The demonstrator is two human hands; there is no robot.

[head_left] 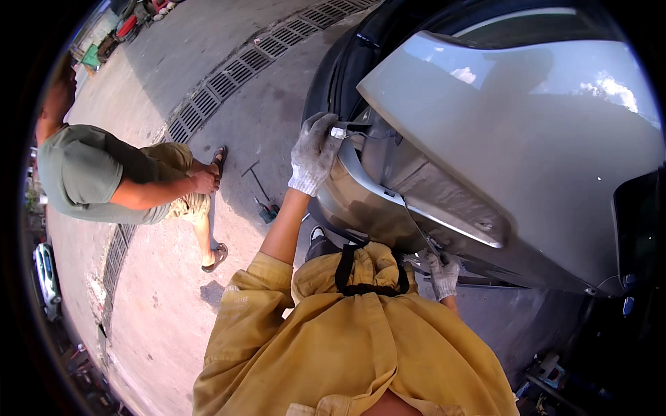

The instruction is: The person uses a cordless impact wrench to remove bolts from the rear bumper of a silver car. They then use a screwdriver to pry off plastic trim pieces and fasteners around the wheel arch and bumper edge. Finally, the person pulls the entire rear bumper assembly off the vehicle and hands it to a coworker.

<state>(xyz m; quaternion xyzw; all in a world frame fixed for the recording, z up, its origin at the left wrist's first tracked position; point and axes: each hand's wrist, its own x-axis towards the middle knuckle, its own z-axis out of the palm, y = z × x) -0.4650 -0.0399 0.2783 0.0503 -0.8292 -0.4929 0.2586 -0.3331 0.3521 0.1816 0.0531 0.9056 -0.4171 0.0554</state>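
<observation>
My left hand, in a pale work glove, is closed on the upper end of a loose-looking silver bumper. A small whitish piece shows at its fingertips; I cannot make out its kind. A bright curved edge runs along the bumper beside the car's silver body panel. My right hand, gloved too, is low beside the bumper's lower edge. Its fingers are bent near a thin dark rod or strip, and what they hold is partly hidden.
On the left a person in a grey-green shirt stands with hands together. A green power drill and a T-handled tool lie on the concrete. A drain grate crosses the ground. Workshop gear is at the lower right.
</observation>
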